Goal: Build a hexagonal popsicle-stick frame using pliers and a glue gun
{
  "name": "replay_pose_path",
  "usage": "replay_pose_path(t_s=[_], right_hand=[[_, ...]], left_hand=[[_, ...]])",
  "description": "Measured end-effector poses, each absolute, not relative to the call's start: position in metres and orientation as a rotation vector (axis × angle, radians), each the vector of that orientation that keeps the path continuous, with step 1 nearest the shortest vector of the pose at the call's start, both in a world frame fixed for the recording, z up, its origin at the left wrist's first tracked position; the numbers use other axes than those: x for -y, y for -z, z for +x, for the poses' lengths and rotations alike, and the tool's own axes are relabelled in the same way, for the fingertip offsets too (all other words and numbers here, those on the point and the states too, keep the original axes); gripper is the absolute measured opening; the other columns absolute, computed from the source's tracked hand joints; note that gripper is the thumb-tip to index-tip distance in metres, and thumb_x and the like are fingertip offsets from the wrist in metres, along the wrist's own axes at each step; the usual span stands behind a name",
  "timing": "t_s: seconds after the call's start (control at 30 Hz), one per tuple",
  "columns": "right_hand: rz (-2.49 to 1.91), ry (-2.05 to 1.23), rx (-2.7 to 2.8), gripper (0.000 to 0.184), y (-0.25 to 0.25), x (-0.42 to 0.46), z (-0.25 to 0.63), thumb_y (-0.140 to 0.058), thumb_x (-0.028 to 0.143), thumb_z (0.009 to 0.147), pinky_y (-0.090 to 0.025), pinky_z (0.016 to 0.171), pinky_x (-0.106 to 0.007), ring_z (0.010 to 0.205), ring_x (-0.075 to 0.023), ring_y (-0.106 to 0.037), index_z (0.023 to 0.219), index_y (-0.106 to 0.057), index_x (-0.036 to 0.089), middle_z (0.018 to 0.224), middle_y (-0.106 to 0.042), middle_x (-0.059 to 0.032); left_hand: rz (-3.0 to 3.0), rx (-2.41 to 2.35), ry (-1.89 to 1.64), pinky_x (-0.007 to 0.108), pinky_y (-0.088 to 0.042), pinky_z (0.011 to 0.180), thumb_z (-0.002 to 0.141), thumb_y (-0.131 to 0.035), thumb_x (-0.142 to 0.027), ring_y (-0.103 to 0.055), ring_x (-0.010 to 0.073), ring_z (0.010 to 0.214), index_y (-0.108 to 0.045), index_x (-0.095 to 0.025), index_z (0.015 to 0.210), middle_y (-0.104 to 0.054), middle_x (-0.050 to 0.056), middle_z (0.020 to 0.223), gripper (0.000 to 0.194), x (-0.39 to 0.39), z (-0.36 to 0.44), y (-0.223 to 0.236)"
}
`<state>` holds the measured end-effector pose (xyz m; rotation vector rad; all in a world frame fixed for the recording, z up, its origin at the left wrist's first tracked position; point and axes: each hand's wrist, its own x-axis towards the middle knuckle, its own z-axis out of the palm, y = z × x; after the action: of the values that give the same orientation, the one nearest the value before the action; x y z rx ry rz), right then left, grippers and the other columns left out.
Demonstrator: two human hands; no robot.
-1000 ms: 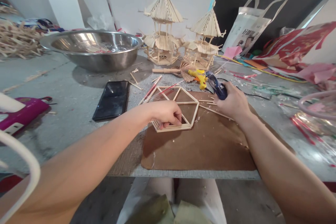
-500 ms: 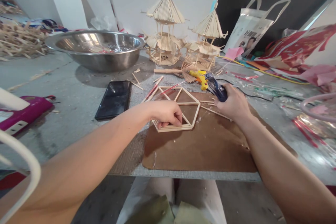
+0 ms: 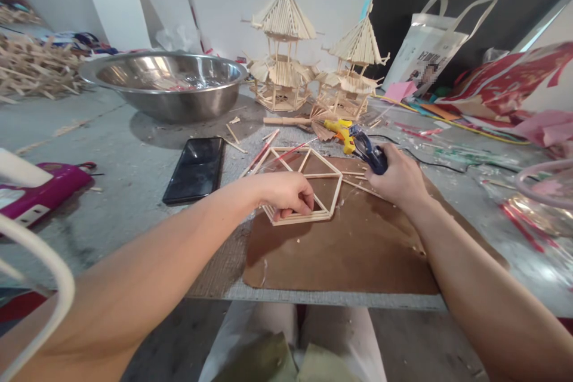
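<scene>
A hexagonal frame of thin wooden sticks (image 3: 313, 176) lies flat on a brown sheet (image 3: 349, 245). My left hand (image 3: 289, 194) rests on the frame's near left corner, its fingers curled down onto the sticks. To the right, my right hand (image 3: 400, 182) is closed around the blue handle of a tool (image 3: 370, 152) at the sheet's far edge. A yellow glue gun (image 3: 341, 131) lies just beyond that tool. Loose sticks lie beside the frame, under my right hand.
Two stick pagoda models (image 3: 282, 42) (image 3: 353, 65) stand at the back. A steel bowl (image 3: 165, 80) sits back left, a black phone (image 3: 194, 169) left of the frame, a pink object (image 3: 38, 191) far left. Paper bag (image 3: 432, 42), red wrappers and sticks clutter the right.
Both hands stay almost still. The left hand has edged slightly right along the frame.
</scene>
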<state>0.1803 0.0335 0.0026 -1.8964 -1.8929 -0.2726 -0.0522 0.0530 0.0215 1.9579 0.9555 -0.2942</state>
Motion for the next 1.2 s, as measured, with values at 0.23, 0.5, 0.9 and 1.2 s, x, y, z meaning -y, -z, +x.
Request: replay_pose_path(t_s=[0.23,0.5,0.9,1.2], right_hand=[[-1.883,0.266,1.894,0.037,-0.005,-0.032,0.179,-0.052,0.032,0.064,-0.039,0.056,-0.031,0.070,-0.0252,-0.057,0.099,-0.052,0.020,0.076,-0.061,-0.0072],[-1.869,0.253,1.900,0.037,-0.004,-0.032,0.179,-0.052,0.034,0.065,-0.040,0.057,-0.033,0.072,-0.0262,-0.057,0.099,-0.051,0.020,0.081,-0.062,-0.0085],[-1.801,0.203,1.853,0.036,-0.006,-0.031,0.173,-0.051,0.030,0.062,-0.041,0.060,-0.032,0.070,-0.0239,-0.057,0.096,-0.052,0.019,0.077,-0.061,-0.0071],[-1.406,-0.066,1.900,0.022,-0.005,-0.022,0.162,-0.050,0.032,0.068,-0.042,0.058,-0.026,0.059,-0.0153,-0.055,0.087,-0.049,0.019,0.071,-0.060,-0.0026]], left_hand=[[1.970,-0.971,0.277,0.020,-0.039,0.040,0.067,-0.055,-0.022,-0.046,0.0079,0.039,-0.061,-0.016,0.077,-0.050,-0.005,0.048,0.014,-0.053,-0.050,-0.023],[1.941,-0.959,0.254,0.020,-0.038,0.040,0.066,-0.055,-0.022,-0.045,0.0081,0.037,-0.062,-0.016,0.078,-0.050,-0.004,0.045,0.015,-0.053,-0.051,-0.021],[1.816,-0.907,0.143,0.015,-0.037,0.039,0.062,-0.050,-0.013,-0.044,0.0043,0.039,-0.053,-0.014,0.111,-0.049,-0.008,0.051,0.050,-0.051,-0.057,-0.034],[1.412,-0.876,-0.529,0.019,-0.047,0.048,0.065,-0.058,-0.011,-0.056,0.0071,0.048,-0.054,-0.013,0.077,-0.055,-0.005,0.052,0.013,-0.052,-0.049,-0.034]])
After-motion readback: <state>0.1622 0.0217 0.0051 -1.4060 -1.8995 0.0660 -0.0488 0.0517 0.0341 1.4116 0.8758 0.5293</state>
